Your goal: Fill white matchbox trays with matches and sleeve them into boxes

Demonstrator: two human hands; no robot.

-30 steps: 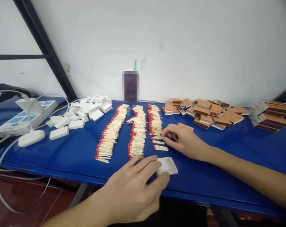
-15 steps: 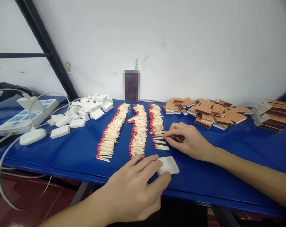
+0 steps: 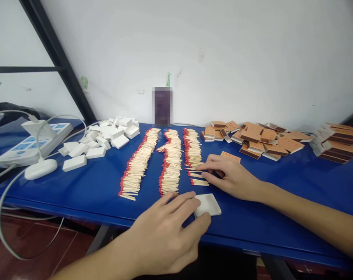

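My left hand (image 3: 172, 229) grips a small white matchbox tray (image 3: 209, 204) at its left side, thumb on the near edge and fingers on the far one. The visible inside of the tray shows no matches. My right hand (image 3: 227, 175) reaches to the near end of the right-hand row of matches (image 3: 193, 149); its index fingertip touches a match there and the thumb is a little apart. Closer to me lies a small separate group of matches (image 3: 199, 182). Two longer rows, the middle matches (image 3: 170, 167) and the left matches (image 3: 139, 163), have red heads facing left.
White matchbox trays (image 3: 118, 132) are heaped at back left. Orange matchbox sleeves (image 3: 260, 136) lie scattered at back right, with a single sleeve (image 3: 231, 156) behind my right hand and stacked matchboxes (image 3: 336, 142) farther right. A power strip (image 3: 33, 146) with cables occupies the left side.
My right hand's index finger has shifted slightly left over the matches, and its fingertips have spread apart. More of the orange sleeve behind it shows. My left hand and the tray stay put.
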